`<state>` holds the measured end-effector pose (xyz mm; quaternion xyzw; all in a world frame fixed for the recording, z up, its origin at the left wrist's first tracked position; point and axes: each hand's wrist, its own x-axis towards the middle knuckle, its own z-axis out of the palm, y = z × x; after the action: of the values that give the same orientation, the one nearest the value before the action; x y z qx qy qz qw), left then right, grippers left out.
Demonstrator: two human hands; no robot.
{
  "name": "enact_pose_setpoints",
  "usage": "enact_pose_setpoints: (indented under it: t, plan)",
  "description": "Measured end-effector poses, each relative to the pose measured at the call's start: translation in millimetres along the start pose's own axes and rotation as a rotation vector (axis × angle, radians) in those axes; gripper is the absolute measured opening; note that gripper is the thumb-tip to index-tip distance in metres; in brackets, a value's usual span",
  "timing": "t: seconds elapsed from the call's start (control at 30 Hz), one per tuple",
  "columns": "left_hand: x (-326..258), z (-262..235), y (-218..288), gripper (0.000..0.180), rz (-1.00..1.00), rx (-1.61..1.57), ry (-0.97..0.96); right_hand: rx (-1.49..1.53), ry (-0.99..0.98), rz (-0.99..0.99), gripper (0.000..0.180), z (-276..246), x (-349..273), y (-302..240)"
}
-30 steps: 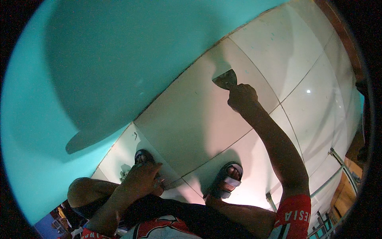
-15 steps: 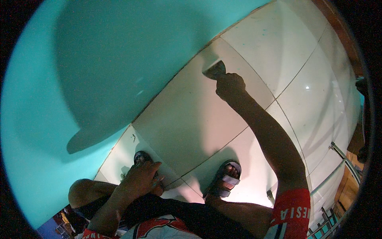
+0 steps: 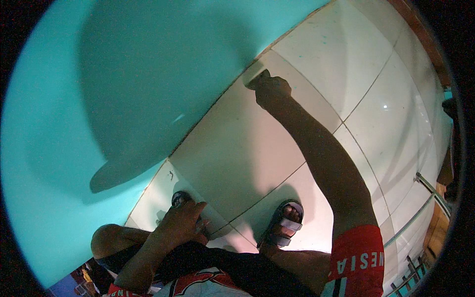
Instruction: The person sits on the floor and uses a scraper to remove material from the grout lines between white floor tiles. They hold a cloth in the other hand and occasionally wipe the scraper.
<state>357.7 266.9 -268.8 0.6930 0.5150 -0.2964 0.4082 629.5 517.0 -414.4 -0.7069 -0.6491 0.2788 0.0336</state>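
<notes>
A putty knife (image 3: pixel 254 75) with a broad metal blade is gripped in my right hand (image 3: pixel 273 92), its handle mostly covered by the closed fingers. The blade lies close to the seam where the turquoise wall (image 3: pixel 49 143) meets the white tiled floor (image 3: pixel 217 143); whether it touches the wall I cannot tell. Over my left leg, above the left sandal (image 3: pixel 180 198), hangs my left hand (image 3: pixel 182 220), empty, with some fingers stretched out. Dim light hides part of those fingers.
My right sandaled foot (image 3: pixel 287 222) stands flat on the tiles. A small dark mark (image 3: pixel 171 175) shows on the floor near the wall. A metal frame (image 3: pixel 433 190) stands at the right, and a brown wooden edge (image 3: pixel 420 29) borders the far right.
My right hand has moved the putty knife a little left and away from me, nearer the wall seam. The blade has tilted. My left hand stays over the leg.
</notes>
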Motion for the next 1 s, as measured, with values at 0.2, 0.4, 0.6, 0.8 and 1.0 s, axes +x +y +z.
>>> enact_pose_setpoints:
  t: [0.2,0.4,0.6,0.8,1.0]
  plan:
    - [-2,-2,3,0.058,-0.022,-0.011,-0.01,-0.331,-0.225,-0.051,0.026,-1,11,-2]
    - [-1,-1,1,0.055,0.003,0.032,0.029,-0.165,-0.037,-0.045,0.022,-3,12,4]
    - [1,2,0,0.053,-0.007,0.043,0.02,-0.145,-0.028,-0.007,0.02,-7,22,-2]
    - [-2,1,-4,0.054,0.001,0.054,0.054,-0.374,-0.109,-0.027,0.028,-14,35,-13]
    - [-2,-1,-2,0.055,-0.043,0.03,0.01,-0.444,-0.159,-0.053,0.023,-6,31,-10]
